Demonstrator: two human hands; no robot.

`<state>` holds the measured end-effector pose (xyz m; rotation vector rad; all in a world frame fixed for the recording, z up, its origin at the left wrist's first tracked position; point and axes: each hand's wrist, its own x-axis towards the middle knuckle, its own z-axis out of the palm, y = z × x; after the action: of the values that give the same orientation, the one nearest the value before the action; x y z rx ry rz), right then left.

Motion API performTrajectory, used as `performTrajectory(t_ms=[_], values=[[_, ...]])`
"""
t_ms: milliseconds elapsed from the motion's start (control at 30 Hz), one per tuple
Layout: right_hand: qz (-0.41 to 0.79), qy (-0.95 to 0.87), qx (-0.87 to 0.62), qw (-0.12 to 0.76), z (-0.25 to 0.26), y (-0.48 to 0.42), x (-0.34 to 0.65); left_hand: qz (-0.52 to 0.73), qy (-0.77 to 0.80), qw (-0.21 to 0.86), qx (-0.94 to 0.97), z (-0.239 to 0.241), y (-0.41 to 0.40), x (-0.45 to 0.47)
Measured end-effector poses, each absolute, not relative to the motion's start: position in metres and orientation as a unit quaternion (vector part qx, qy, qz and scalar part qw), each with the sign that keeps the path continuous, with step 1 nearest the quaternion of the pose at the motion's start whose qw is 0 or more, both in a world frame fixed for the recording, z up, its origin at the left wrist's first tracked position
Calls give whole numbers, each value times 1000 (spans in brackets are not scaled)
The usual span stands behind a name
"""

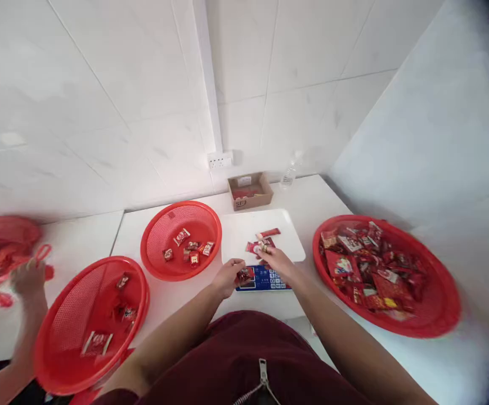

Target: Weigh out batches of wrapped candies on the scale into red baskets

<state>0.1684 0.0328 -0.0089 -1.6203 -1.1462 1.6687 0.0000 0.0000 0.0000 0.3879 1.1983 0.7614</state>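
My left hand [229,276] is closed around a small red wrapped candy [245,274] just in front of a white scale [244,233] with a blue keypad [265,279]. My right hand [274,259] pinches another small candy [262,247] over the scale's platter, beside a couple of red wrappers [268,232] lying there. A large red basket [434,315] heaped with red candy packets sits to the right.
Two more red mesh baskets, one at centre left [160,225] and one at lower left [67,320], hold a few candies each. A cardboard box [250,191] and a plastic bottle [288,174] stand by the wall. Another person's hand [27,278] handles a red bag [3,239] at far left.
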Motion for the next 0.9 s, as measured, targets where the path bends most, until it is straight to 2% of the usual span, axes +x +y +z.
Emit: performTrajectory(t_ms=[133,367,600,700,900], values=[[634,-383,-612,275,-2,34,165,359,527,747,187,4,1,-4],[697,-427,-546,182,3,7,161,347,540,723,255,0,-4,0],[690,-380,-568,240,2,0,167,345,536,696,331,-4,-4,8],[669,-396,-568,270,-2,-3,172,296,553,701,341,-6,-4,8],[675,-383,-579,251,-13,-8,183,262,548,698,380,-4,-3,12]])
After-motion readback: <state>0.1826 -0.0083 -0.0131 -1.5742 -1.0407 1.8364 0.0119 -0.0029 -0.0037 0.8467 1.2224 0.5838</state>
